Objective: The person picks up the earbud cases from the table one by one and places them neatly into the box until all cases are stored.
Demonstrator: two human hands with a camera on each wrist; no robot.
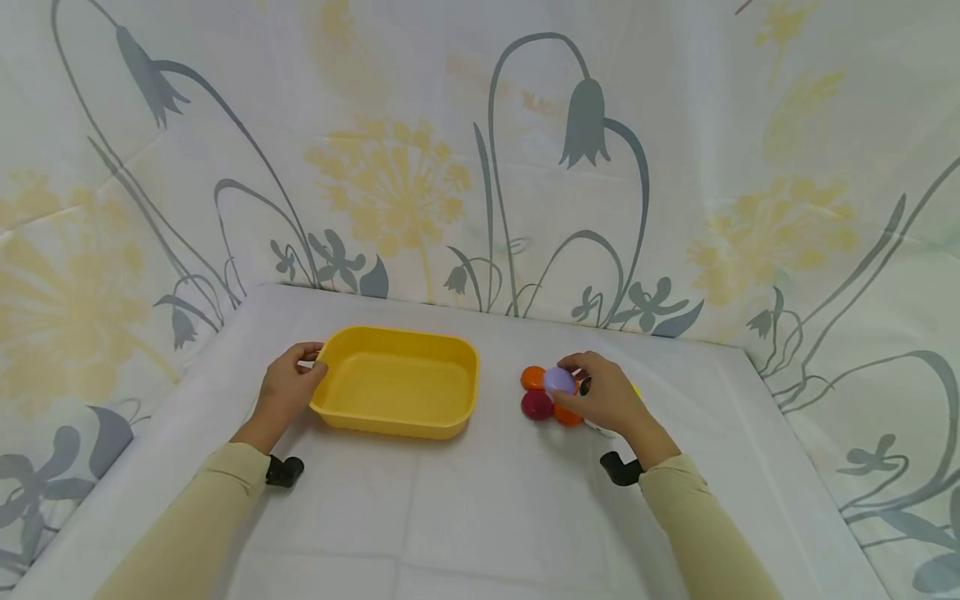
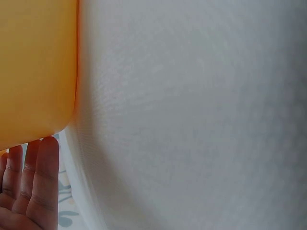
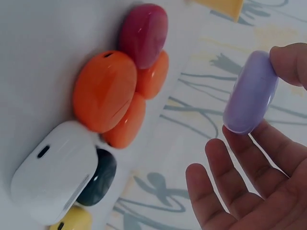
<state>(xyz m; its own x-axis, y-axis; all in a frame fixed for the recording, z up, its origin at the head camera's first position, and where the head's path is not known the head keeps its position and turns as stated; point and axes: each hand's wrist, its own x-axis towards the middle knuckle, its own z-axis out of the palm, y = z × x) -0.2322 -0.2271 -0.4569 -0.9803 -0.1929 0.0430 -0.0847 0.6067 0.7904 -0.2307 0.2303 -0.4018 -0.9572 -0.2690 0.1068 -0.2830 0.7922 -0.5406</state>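
Observation:
My left hand (image 1: 288,383) grips the left rim of a yellow rectangular tray (image 1: 390,430), with the thumb over the rim. In the left wrist view, the fingers (image 2: 45,182) lie nearly straight against the tray's outer wall (image 2: 36,81). A glossy lavender pebble-shaped piece (image 3: 252,91) is pinched between the thumb and fingertips of my right hand (image 1: 600,392). Beneath that hand lies a cluster of similar pieces: a dark red one (image 3: 144,36), several orange ones (image 3: 104,91), a white one (image 3: 55,172), a dark green one (image 3: 98,177) and a yellow one (image 3: 74,219).
A white cloth (image 1: 450,517) covers the table, with the tray left of centre and the cluster to its right. Behind the table hangs a curtain (image 1: 450,100) printed with flowers. A black wrist mount (image 1: 621,469) sits below the right hand, another (image 1: 285,472) below the left.

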